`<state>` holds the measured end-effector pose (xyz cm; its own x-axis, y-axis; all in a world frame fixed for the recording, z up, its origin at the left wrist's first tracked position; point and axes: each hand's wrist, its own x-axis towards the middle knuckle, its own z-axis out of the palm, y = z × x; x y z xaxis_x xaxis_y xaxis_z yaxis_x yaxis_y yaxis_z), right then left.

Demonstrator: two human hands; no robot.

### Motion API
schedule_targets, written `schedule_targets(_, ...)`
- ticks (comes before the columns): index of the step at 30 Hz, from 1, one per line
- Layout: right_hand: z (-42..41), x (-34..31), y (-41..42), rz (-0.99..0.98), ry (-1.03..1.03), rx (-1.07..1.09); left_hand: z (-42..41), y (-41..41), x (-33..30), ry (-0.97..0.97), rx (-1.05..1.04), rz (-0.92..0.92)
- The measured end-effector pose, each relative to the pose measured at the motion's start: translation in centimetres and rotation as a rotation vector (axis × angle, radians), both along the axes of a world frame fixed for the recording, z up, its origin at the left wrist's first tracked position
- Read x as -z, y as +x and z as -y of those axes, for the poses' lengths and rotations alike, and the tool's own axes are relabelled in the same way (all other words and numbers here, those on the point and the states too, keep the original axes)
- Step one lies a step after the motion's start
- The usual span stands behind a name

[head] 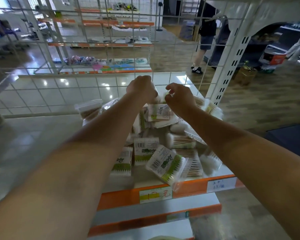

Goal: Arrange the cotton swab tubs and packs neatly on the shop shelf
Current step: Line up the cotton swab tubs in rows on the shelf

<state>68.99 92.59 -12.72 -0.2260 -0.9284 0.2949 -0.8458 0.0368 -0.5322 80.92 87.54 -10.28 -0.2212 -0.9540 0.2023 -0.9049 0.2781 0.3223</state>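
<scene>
Both hands reach to the back of the messy pile of packs (160,148) on the shelf (194,187). The left hand (142,89) curls around something hidden; the right hand (178,97) pinches a clear pack (160,111), probably to tidy it.

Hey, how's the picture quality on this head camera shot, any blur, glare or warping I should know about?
Head view: wide-angle warping bows the wire grid and stretches the forearms; ceiling lights glare off the glossy floor tiles; motion blur softens the left hand, the right hand and the rear cotton swab packs; the pack by the shelf's front edge is sharper, barcode visible; edges smear.
</scene>
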Motion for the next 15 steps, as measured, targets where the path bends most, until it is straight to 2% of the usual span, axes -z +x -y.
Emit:
schedule_targets(7, -1.3, -0.1, 1.1, 0.059, -0.042, -0.031, -1.6, 2.8, -1.7, -0.013, 0.068, -0.115)
schedule_targets(15, -3.9, -0.3, 4.9, 0.123, -0.182, -0.145, -4.3, 5.8, -4.3, -0.057, 0.088, -0.231)
